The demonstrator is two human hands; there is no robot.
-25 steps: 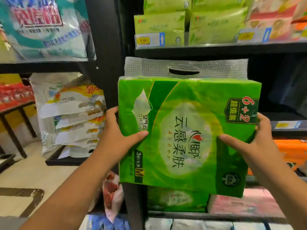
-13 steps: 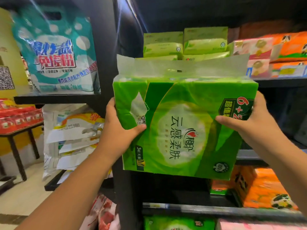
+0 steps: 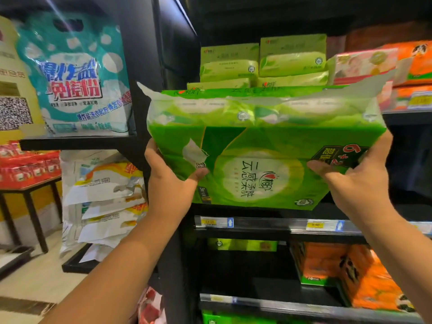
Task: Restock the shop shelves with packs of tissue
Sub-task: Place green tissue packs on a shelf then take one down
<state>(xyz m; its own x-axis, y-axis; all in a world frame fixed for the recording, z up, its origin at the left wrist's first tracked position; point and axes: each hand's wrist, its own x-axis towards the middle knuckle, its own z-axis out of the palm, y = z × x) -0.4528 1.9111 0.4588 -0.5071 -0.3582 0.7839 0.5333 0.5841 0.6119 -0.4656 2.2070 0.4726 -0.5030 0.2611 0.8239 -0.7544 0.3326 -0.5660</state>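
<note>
Gripped at its left edge by the left hand (image 3: 170,183), thumb laid across the printed front, fingers hidden behind. Gripped at its right edge by the right hand (image 3: 357,181) in the same way, thumb on the front beside the 6+2 badge. Between the two hands, a big green tissue pack (image 3: 264,160), raised in the air and tilted, top face and white handle flap turned into view. Just below the hands, a dark shelf edge (image 3: 268,230) with yellow price tags (image 3: 315,225). Above the hands and behind the pack, pale green packs (image 3: 261,64) stacked. Below the right hand, orange packs (image 3: 364,277). Left of the left hand and higher, a teal-and-white bag (image 3: 72,76).
</note>
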